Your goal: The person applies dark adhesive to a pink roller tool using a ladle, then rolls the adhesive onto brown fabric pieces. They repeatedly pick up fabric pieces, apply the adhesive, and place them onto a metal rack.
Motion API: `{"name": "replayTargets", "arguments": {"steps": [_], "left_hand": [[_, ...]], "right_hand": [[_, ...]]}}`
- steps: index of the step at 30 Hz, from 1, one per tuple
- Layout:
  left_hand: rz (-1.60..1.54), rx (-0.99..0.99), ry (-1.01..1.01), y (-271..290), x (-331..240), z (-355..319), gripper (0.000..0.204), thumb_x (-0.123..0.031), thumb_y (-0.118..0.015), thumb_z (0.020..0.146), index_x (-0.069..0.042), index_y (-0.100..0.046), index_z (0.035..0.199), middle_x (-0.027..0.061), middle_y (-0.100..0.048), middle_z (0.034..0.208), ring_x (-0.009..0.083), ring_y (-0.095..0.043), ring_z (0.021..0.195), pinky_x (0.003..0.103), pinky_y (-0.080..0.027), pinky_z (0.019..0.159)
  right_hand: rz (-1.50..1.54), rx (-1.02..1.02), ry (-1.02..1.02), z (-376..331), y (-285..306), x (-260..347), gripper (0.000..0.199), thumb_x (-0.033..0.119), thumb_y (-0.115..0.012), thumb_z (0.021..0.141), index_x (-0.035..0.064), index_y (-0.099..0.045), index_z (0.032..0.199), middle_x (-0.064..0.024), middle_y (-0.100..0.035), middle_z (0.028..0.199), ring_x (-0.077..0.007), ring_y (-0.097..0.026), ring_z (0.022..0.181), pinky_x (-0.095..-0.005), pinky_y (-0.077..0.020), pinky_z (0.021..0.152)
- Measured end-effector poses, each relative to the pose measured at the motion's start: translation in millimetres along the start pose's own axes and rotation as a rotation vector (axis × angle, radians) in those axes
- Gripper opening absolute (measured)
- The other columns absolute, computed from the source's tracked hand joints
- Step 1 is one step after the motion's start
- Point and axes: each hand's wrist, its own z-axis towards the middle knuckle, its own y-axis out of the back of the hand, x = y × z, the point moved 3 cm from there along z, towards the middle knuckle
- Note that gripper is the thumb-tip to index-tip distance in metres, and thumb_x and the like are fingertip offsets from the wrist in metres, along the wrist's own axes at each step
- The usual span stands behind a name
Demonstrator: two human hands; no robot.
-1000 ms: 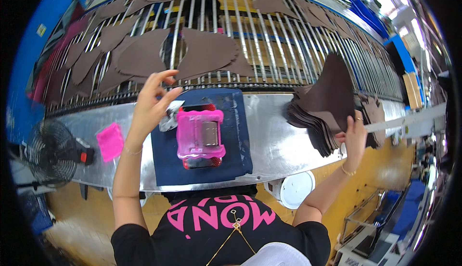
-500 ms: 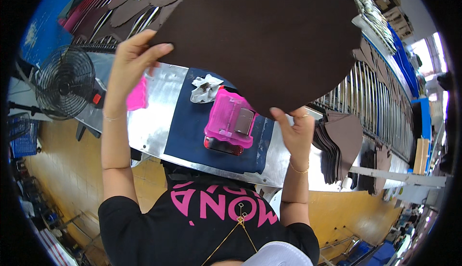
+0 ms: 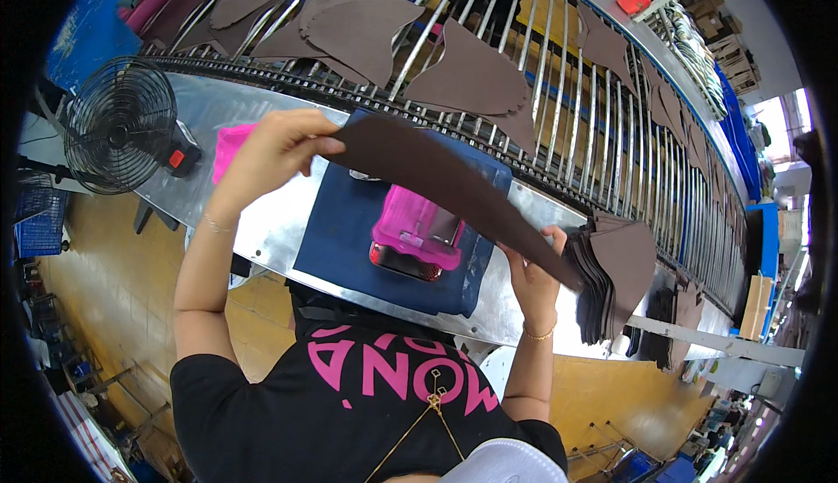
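Observation:
A dark brown cut sheet piece (image 3: 436,169), seen nearly edge-on, stretches between my two hands above the metal table. My left hand (image 3: 284,147) pinches its left end between thumb and fingers. Toward the other end, my right hand (image 3: 534,278) grips its near edge, the fingers partly behind it. Below the piece, a bright pink plastic box (image 3: 419,225) stands on a dark blue mat (image 3: 340,238), with a shiny red and black object (image 3: 403,261) under its near side. Just right of my right hand, a stack of brown pieces (image 3: 621,265) hangs together on the table.
A rack of metal rods (image 3: 550,107) runs along the table's far side, with several brown pieces (image 3: 471,68) lying on it. At the left is a black wire fan (image 3: 120,125). Another pink item (image 3: 230,149) sits beside my left wrist. A white bar (image 3: 711,339) crosses at the right.
The brown piece has come down from in front of the rack and tilted from broad face to nearly edge-on. My left hand moved right and nearer; my right hand lowered slightly.

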Motion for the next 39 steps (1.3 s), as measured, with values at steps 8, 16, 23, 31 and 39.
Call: {"name": "replayTargets", "arguments": {"steps": [8, 16, 23, 31, 39], "left_hand": [[0.202, 0.241, -0.372, -79, -38, 35, 0.007, -0.015, -0.068, 0.076, -0.010, -0.070, 0.081, 0.0051, -0.059, 0.076, 0.0266, -0.059, 0.070, 0.037, -0.046, 0.062], [0.231, 0.383, -0.571, -159, -82, 60, 0.011, -0.018, -0.069, 0.076, -0.009, -0.065, 0.073, 0.0047, -0.050, 0.082, 0.0243, -0.053, 0.083, 0.037, -0.044, 0.066], [0.383, -0.091, -1.008, -129, -175, 143, 0.002, -0.011, -0.066, 0.074, -0.010, -0.065, 0.073, 0.0082, -0.048, 0.086, 0.0254, -0.053, 0.088, 0.038, -0.044, 0.076], [1.010, -0.505, -1.203, -87, -210, 195, 0.010, -0.022, -0.065, 0.077, -0.018, -0.071, 0.083, 0.0053, -0.052, 0.110, 0.0229, -0.052, 0.109, 0.039, -0.046, 0.087], [0.727, -0.417, -0.976, -45, -192, 198, 0.045, -0.015, -0.067, 0.075, -0.012, -0.054, 0.118, 0.0174, -0.044, 0.116, 0.0336, -0.046, 0.107, 0.051, -0.037, 0.093]], "right_hand": [[-0.046, 0.048, -0.225, -81, 51, -29, 0.008, 0.009, -0.071, 0.077, 0.0023, -0.069, 0.079, -0.0074, -0.062, 0.066, -0.0216, -0.053, 0.056, -0.0371, -0.0417, 0.080], [-0.218, 0.269, -0.728, -134, 175, -32, 0.016, 0.006, -0.068, 0.077, -0.0007, -0.065, 0.091, -0.0149, -0.063, 0.085, -0.0277, -0.060, 0.077, -0.0327, -0.0479, 0.070], [-0.059, -0.422, -0.574, -44, 194, -26, 0.030, 0.022, -0.068, 0.085, -0.0058, -0.061, 0.090, -0.0087, -0.064, 0.077, -0.0129, -0.057, 0.065, -0.0262, -0.0460, 0.058], [0.246, -0.191, -0.697, 47, 124, -79, 0.027, 0.022, -0.060, 0.092, -0.0037, -0.056, 0.098, -0.0044, -0.061, 0.064, -0.0083, -0.057, 0.051, -0.0204, -0.0421, 0.046], [1.363, -0.279, -0.668, 125, -88, -156, 0.046, 0.002, -0.053, 0.091, 0.0012, -0.027, 0.129, -0.0175, -0.054, 0.111, -0.0295, -0.068, 0.081, -0.0337, -0.0603, 0.065]]}}
